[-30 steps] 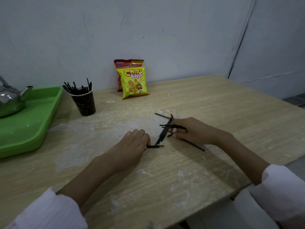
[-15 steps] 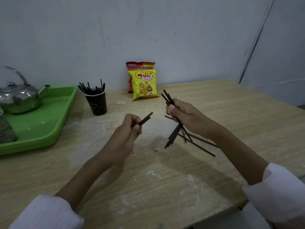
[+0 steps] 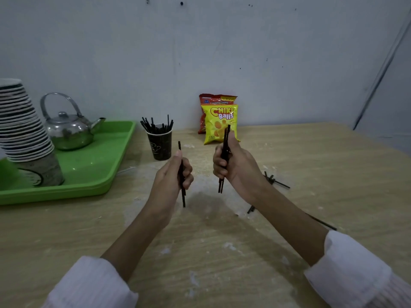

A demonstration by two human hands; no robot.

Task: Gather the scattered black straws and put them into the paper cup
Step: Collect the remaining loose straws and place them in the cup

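Fingers (image 3: 188, 174) of L hand (image 3: 171, 176) curl round one upright black straw (image 3: 183, 198); R hand (image 3: 234, 168) grips a few straws (image 3: 220, 185), also upright. Paper cup (image 3: 160, 144) sits ahead-left, nearer L hand.

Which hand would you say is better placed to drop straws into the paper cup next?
Probably left: the left hand, gripping a black straw upright, is nearer the paper cup than the right hand.

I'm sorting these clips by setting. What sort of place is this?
Likely a simple drinks or snack corner: a stack of paper cups and a metal kettle on a green tray, a paper cup holding black straws, and snack packets against a bare wall.
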